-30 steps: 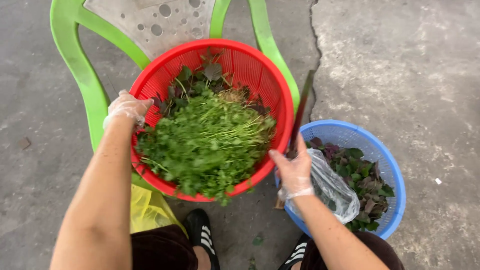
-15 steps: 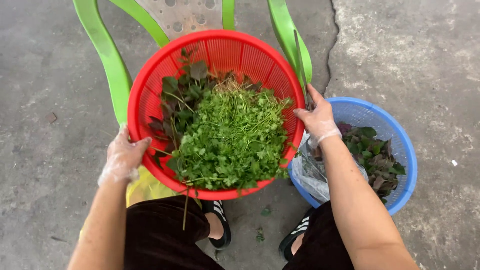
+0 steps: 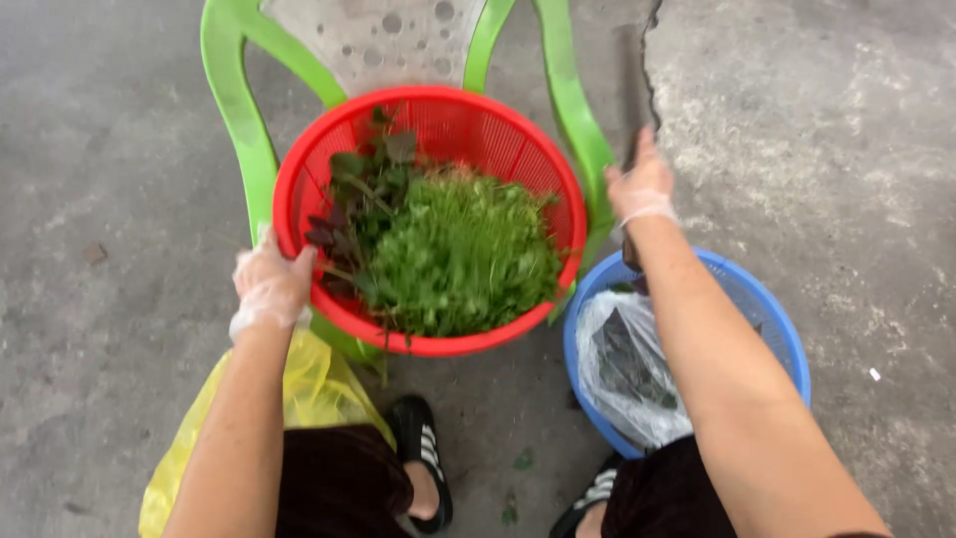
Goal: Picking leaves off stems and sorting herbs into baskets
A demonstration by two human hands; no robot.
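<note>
Red basket (image 3: 518,149): round perforated plastic, resting on a green plastic chair (image 3: 244,130), filled with leafy greens (image 3: 463,254). Left hand (image 3: 269,284), in a thin clear glove, fingers clamped on the basket's near-left rim. Right hand (image 3: 640,189), right of the basket, fingers closed around a dark blurred handle (image 3: 633,100). Blue basket (image 3: 772,319) lies right of the red basket.

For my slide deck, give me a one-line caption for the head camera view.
Gloved left hand grips a red basket of greens on a green chair; right hand lifted beside it.
</note>
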